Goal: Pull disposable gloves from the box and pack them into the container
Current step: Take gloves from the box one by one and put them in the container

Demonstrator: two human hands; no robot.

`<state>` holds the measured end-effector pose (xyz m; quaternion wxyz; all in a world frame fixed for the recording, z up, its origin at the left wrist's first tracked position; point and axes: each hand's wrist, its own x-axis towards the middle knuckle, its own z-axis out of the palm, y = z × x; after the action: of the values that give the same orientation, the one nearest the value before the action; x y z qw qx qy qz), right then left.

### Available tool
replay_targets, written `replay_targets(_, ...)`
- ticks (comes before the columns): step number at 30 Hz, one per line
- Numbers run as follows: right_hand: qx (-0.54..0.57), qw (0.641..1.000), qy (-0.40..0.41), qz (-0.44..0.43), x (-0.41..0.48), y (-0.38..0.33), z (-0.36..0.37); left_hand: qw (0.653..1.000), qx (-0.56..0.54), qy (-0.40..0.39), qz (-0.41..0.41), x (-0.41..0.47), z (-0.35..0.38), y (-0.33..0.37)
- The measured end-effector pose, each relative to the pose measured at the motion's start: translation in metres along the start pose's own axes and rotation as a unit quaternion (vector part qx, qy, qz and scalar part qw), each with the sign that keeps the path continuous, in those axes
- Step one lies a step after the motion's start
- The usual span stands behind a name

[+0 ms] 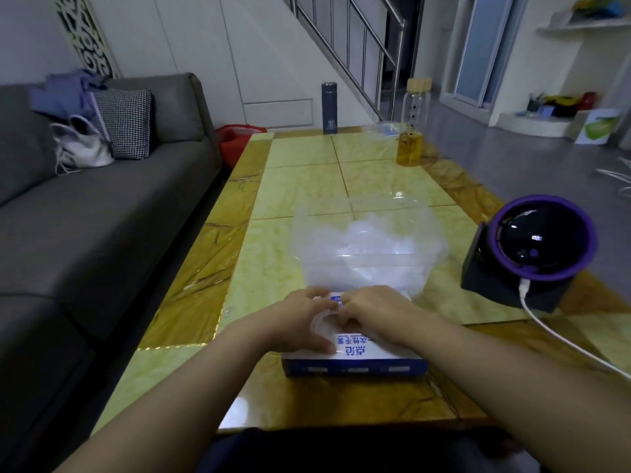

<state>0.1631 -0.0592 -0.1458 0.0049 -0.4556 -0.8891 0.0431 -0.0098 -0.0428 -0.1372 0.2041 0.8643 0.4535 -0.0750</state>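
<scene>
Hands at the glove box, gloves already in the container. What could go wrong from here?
1. The right hand pinches a glove at the box opening; a clump may come out together.
2. The box looks light and could lift or slide with the pull.
3. The packed gloves heap loosely in the container, so more may spill over its rim.

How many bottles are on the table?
2: a dark bottle at the far edge of the table, and a clear bottle with yellow liquid to its right. None seems hidden.
</scene>
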Motion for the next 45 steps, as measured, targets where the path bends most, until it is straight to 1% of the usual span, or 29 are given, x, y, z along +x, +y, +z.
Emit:
replay_targets(3,-0.038,0.999,-0.007,-0.009,-0.003,0.001,-0.004,1.0,-0.003,0.002,-0.001,0.001,0.001,0.0)
replay_targets(7,-0.068,0.997,-0.043,-0.011,-0.007,-0.004,-0.02,1.0,-0.002,0.003,-0.001,0.0,0.0,0.0)
replay_targets(10,-0.081,0.996,-0.042,-0.018,-0.011,-0.002,-0.025,1.0,-0.019,0.008,0.001,-0.001,0.0,-0.002)
replay_targets(13,-0.062,0.998,-0.026,0.009,-0.017,0.007,-0.027,0.999,-0.032,0.016,0.003,-0.001,0.0,-0.003)
replay_targets(15,-0.021,0.999,-0.008,0.03,-0.021,0.011,-0.028,0.999,-0.032,0.021,0.008,-0.001,0.0,-0.003)
replay_targets(17,0.003,0.999,-0.009,0.034,-0.022,0.011,-0.028,0.999,-0.033,0.023,0.008,-0.002,0.0,-0.001)
replay_targets(19,0.004,0.999,-0.018,0.043,-0.02,0.006,-0.024,0.999,-0.035,0.022,0.004,-0.002,0.0,-0.001)
replay_targets(21,0.011,0.999,-0.004,0.042,-0.017,0.001,-0.017,0.999,-0.033,0.021,0.001,-0.002,0.0,0.0)
replay_targets(29,0.043,0.989,0.137,0.038,-0.017,-0.004,-0.042,1.0,-0.012,0.012,-0.007,-0.002,-0.002,0.002)
replay_targets(31,0.087,0.972,0.209,0.058,-0.018,-0.004,-0.056,1.0,-0.013,0.013,-0.012,-0.002,-0.001,0.001)
replay_targets(33,0.13,0.939,0.309,0.074,-0.016,0.002,-0.075,1.0,-0.009,0.013,-0.021,-0.002,0.0,0.0)
replay_targets(34,0.142,0.924,0.346,0.077,-0.016,0.006,-0.086,0.999,-0.003,0.015,-0.029,-0.002,-0.001,0.0)
replay_targets(35,0.146,0.917,0.364,0.076,-0.016,0.01,-0.096,0.999,-0.011,0.014,-0.041,-0.005,-0.002,0.001)
replay_targets(36,0.144,0.916,0.368,0.075,-0.019,0.013,-0.105,0.997,-0.042,0.022,-0.054,-0.008,-0.006,0.003)
replay_targets(37,0.143,0.917,0.365,0.071,-0.021,0.014,-0.11,0.993,-0.097,0.038,-0.062,-0.013,-0.011,0.006)
replay_targets(38,0.142,0.918,0.365,0.066,-0.025,0.015,-0.113,0.984,-0.162,0.058,-0.052,-0.018,-0.02,0.009)
replay_targets(40,0.145,0.915,0.371,0.056,-0.032,0.015,-0.11,0.953,-0.292,0.076,-0.014,-0.029,-0.037,0.014)
replay_targets(41,0.142,0.915,0.375,0.05,-0.034,0.015,-0.106,0.93,-0.358,0.082,0.004,-0.036,-0.045,0.014)
replay_targets(43,0.143,0.915,0.375,0.042,-0.037,0.015,-0.097,0.87,-0.485,0.085,0.02,-0.046,-0.056,0.016)
replay_targets(45,0.15,0.916,0.371,0.038,-0.037,0.015,-0.091,0.825,-0.555,0.065,0.084,-0.052,-0.06,0.017)
